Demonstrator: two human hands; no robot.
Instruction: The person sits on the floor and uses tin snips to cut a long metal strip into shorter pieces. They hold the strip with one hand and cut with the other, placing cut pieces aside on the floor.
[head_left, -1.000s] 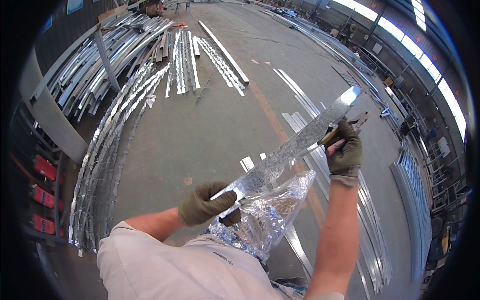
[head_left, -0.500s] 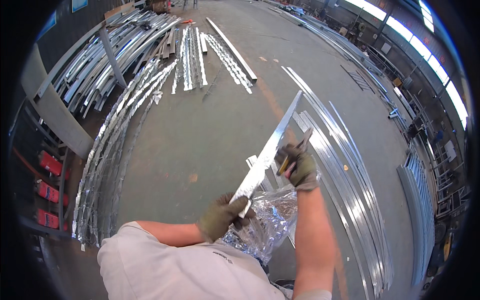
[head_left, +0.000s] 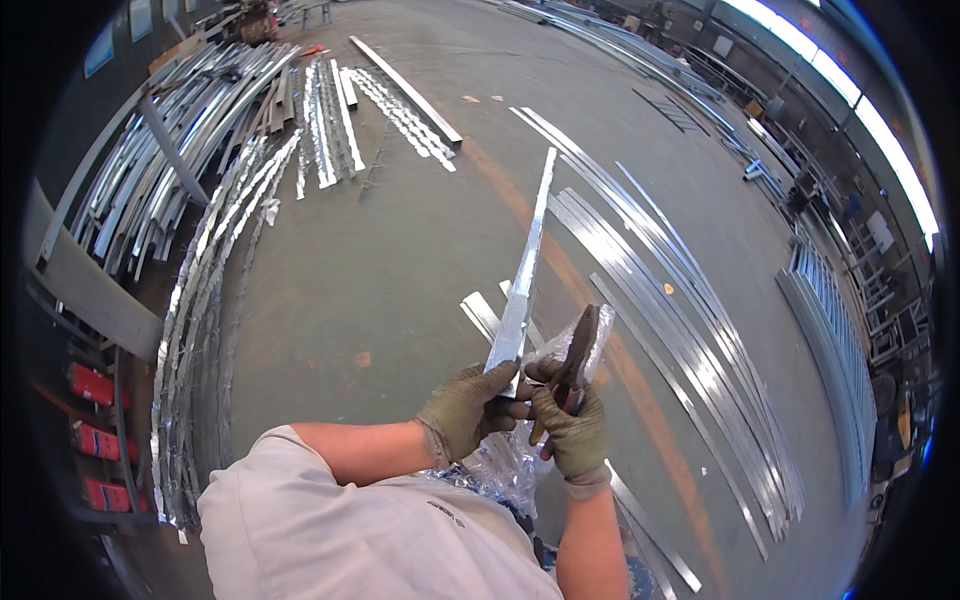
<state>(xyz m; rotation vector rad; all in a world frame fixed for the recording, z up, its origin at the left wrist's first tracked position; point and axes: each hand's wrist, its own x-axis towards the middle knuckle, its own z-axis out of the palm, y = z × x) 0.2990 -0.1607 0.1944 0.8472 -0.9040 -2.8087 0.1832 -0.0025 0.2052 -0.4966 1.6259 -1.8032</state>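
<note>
Stepping on those loose strips (head_left: 685, 345) could go badly: they lie on the floor (head_left: 330, 290) ahead and to the right of the hands, and I'd expect smooth metal to slide underfoot.

"And the long metal strip (head_left: 512, 325)?"

"It reaches forward from the left hand (head_left: 462, 412), which pinches its near end between thumb and fingers. With so much length beyond that one grip, it could twist or pull loose, and a slipping edge might cut."

"What about the plastic film (head_left: 500, 465)?"

"Bunched just below the hands. A fold could snag on the strip's near corner or catch in the plier-like tool (head_left: 582, 348)."

"Does the right hand (head_left: 573, 430) have that?"

"Yes, fingers curled round it, the dark nose pointing up and forward beside the strip's near end. A careless squeeze could nip the left fingertips, since the hands sit so close. Whether the right fingers touch the strip, I cannot tell."

"How does the strip look?"

"Long, narrow and silvery, seeming to taper from the left hand to its far tip. Its face is greyish near the grip and brighter farther out. A thin line runs down its right side, perhaps a folded lip. The near corner is partly covered by fingers."
</note>
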